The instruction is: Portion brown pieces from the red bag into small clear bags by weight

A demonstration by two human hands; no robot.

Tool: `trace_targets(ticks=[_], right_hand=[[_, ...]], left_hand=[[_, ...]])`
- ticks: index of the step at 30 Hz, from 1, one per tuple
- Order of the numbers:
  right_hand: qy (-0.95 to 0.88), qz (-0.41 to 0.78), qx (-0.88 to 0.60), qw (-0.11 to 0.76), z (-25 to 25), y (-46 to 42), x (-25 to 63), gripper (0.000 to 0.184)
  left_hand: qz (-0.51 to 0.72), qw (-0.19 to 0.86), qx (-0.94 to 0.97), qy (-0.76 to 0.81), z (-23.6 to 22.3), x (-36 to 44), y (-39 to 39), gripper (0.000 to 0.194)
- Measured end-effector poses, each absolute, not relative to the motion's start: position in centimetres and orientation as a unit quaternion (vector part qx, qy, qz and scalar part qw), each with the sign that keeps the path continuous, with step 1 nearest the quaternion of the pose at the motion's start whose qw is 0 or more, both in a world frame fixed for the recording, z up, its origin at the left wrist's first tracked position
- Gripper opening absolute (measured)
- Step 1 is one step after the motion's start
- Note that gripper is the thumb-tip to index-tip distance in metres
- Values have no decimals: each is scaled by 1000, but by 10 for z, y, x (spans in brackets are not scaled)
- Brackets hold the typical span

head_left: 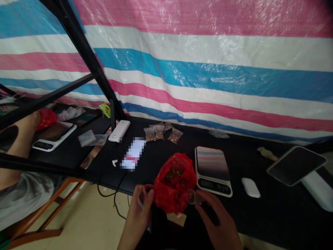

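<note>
A red plastic bag full of brown granular pieces sits at the near edge of the black table, between my hands. My left hand grips a small clear plastic piece, perhaps a bag, right beside the red bag. In my right hand is a small clear plastic cup, its rim against the red bag. A digital kitchen scale lies just beyond the red bag, and neither hand touches it.
Several small clear bags of brown pieces lie at the back, near a white power bank and a pixelated white item. To the right are a white case and a tablet on a stand. A co-worker's arm is at left, behind a black frame bar.
</note>
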State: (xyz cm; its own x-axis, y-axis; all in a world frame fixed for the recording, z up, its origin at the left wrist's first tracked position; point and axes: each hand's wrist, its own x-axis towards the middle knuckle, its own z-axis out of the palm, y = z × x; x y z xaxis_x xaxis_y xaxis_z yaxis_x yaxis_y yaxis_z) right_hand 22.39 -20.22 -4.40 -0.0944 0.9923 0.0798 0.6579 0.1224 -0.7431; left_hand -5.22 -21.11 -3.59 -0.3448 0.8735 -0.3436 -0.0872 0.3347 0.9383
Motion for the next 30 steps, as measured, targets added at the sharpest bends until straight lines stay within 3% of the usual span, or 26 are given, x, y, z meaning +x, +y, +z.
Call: trace_targets(ticks=[6,10,15,20,30], right_hand=[[-694,267,-598,299,-55,-213,241,32],[-728,229,-580,284,-41,-191,222,33],[-780,134,-560,247,-24,-146,192,28],[-809,55,-560,170,-19,-122,179,29],[-817,34,-561,132,-17,-81,163,36]], left_hand=[[464,469,267,702,-42,-72,-227,53],[439,447,341,701,-29,-55,-210,42],[392,492,402,665,-16,-15,-179,32],[407,494,405,654,-31,-5,-163,22],[473,451,464,598,-48,-42,-113,20]])
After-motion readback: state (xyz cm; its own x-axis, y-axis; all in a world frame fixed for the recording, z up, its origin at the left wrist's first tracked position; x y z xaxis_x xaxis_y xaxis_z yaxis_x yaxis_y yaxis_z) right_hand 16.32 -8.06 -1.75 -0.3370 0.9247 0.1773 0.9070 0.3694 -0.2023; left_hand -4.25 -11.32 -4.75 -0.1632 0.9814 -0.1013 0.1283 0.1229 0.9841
